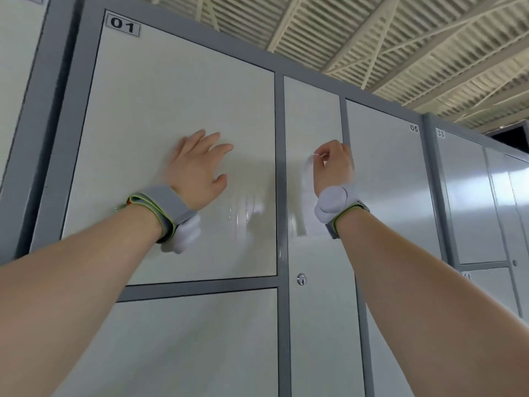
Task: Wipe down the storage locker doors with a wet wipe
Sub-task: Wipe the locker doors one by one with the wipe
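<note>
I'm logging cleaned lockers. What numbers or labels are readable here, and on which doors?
"01": label, top left of the large left door.
"05": top right corner, wide door beyond the narrow door.
"33": top left corner, far locker door.
Small label, far lower right: partly hidden, unreadable.

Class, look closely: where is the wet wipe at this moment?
The wet wipe is right of centre in the head view, pinched in the right hand before the narrow door between door 01 and door 05, above the lock.
</note>
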`<state>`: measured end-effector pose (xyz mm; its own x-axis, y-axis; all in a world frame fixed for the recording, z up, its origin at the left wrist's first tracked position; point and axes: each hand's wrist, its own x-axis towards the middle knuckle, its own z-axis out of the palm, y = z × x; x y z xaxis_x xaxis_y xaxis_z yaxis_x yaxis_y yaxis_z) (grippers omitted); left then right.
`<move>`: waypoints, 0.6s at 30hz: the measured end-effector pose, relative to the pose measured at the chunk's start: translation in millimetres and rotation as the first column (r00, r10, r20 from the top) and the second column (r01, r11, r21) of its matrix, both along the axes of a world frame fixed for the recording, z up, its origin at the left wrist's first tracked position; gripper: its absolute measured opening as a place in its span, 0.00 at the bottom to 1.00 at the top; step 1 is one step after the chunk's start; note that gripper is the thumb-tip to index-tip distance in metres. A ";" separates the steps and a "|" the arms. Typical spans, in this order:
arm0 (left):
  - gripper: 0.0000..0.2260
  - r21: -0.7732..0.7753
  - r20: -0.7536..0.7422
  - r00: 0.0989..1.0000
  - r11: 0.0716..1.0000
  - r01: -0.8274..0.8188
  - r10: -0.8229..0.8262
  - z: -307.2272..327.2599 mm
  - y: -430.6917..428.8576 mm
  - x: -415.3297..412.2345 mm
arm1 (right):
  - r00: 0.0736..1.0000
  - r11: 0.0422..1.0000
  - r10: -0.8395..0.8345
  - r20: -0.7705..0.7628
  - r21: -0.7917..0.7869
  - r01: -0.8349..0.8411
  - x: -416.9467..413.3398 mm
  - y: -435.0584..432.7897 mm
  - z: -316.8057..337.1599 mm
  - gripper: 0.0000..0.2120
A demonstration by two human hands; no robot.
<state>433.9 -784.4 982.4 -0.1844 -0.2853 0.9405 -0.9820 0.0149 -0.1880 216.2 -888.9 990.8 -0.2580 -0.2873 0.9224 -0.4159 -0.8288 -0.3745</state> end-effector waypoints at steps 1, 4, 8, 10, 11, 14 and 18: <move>0.24 -0.019 0.008 1.000 1.000 -0.016 0.016 7.2 -5.6 -5.0 | 1.000 1.000 0.000 0.004 -0.023 0.000 -4.7 -7.1 10.0 0.07; 0.25 -0.089 0.044 0.998 0.995 -0.040 0.044 28.3 -19.2 -21.6 | 1.000 0.995 -0.001 0.008 -0.101 0.002 -17.1 -25.9 37.6 0.07; 0.26 -0.131 0.080 0.989 0.985 -0.112 0.123 50.6 -32.8 -40.1 | 0.998 0.987 0.000 -0.058 -0.163 -0.009 -19.7 -45.2 64.8 0.07; 0.26 -0.136 0.057 0.986 0.980 -0.145 0.154 59.7 -39.5 -48.9 | 0.996 0.981 0.021 -0.086 -0.192 -0.038 -18.0 -54.1 71.6 0.07; 0.26 -0.137 0.048 0.985 0.977 -0.160 0.168 63.4 -41.6 -51.7 | 0.995 0.979 0.037 -0.091 -0.198 -0.055 -15.9 -57.4 72.0 0.07; 0.26 -0.134 0.034 0.976 0.969 -0.208 0.215 70.2 -49.1 -59.9 | 0.985 0.968 0.122 -0.121 -0.203 -0.145 -14.2 -71.1 66.6 0.11; 0.26 -0.139 0.015 0.969 0.960 -0.243 0.247 77.4 -55.3 -65.9 | 0.965 0.944 0.206 -0.163 -0.227 -0.240 -12.4 -84.2 56.5 0.23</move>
